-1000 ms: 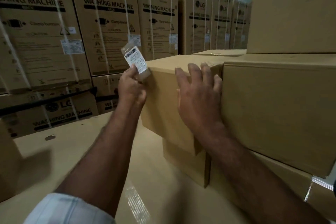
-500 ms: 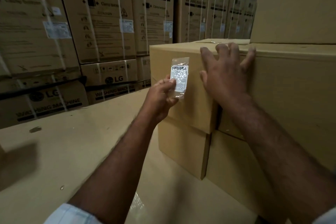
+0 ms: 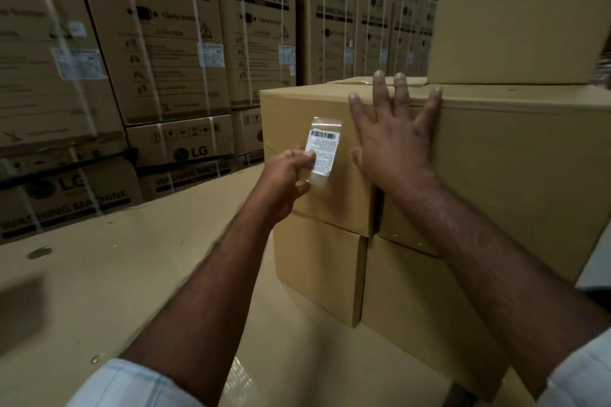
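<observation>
- While the left hand [image 3: 284,175] sets a barcode label [image 3: 323,150] against the plain carton [image 3: 297,112], the step in hand reads as labelling that carton.
- Barcode label: white printed slip in a clear sleeve. It stands upright at the middle of the carton's near face, barcode uppermost. Whether it is already stuck down cannot be told.
- Left hand: grip clenched on the label's lower left edge, thumb on the printed side, other fingers curled beneath.
- Right hand [image 3: 393,142]: grip released and holding nothing. Fingers are spread, the palm is flat against the carton's right front edge, and the fingertips reach over its top rim.
- Neighbouring carton [image 3: 515,182]: touching the carton's right side; the right hand spans the seam between the two.
- Lower carton [image 3: 320,274]: directly beneath the carton, its face set slightly back.
- Upper box [image 3: 515,10]: above and to the right of the carton.
- Washing-machine boxes [image 3: 158,43]: strapped and stacked behind and to the left of the carton, well apart from it.
- Cardboard sheet [image 3: 99,291]: underlies the stack and spreads out to the left of the carton.
- Next move, as judged: press the sleeve flat against the carton face, smooth it outward from the thumb, then let go. The right hand needs to brace the carton so the pressure does not shift it and the label sits square.
</observation>
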`<act>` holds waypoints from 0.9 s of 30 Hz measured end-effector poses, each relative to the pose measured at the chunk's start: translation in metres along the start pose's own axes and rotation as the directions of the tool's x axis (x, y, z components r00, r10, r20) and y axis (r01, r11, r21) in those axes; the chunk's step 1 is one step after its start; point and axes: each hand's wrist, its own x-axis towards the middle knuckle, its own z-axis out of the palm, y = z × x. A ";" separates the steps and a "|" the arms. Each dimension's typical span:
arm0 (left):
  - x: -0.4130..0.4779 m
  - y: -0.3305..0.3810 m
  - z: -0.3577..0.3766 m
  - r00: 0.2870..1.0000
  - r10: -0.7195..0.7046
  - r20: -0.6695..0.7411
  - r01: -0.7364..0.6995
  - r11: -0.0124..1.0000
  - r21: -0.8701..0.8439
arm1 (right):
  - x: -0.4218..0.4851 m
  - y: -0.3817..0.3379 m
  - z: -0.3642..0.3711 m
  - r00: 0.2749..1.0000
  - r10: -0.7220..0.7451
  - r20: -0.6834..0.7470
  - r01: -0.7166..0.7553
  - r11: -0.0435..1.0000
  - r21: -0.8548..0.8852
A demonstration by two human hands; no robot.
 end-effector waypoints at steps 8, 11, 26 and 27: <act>-0.037 0.011 0.016 0.987 0.109 0.119 -0.122 0.987 0.103 | -0.037 0.006 -0.037 0.903 0.300 -0.307 0.040 0.654 0.756; -0.055 0.007 0.031 0.964 0.156 0.215 -0.179 0.980 0.090 | -0.058 0.010 -0.055 0.901 0.434 -0.020 -0.180 0.416 0.891; -0.123 -0.069 0.219 0.765 0.227 0.603 -0.274 0.961 -0.014 | -0.206 0.169 -0.109 0.689 0.514 0.511 -0.674 0.197 0.712; -0.126 -0.073 0.234 0.749 0.220 0.625 -0.269 0.963 -0.016 | -0.213 0.186 -0.110 0.673 0.535 0.511 -0.689 0.200 0.697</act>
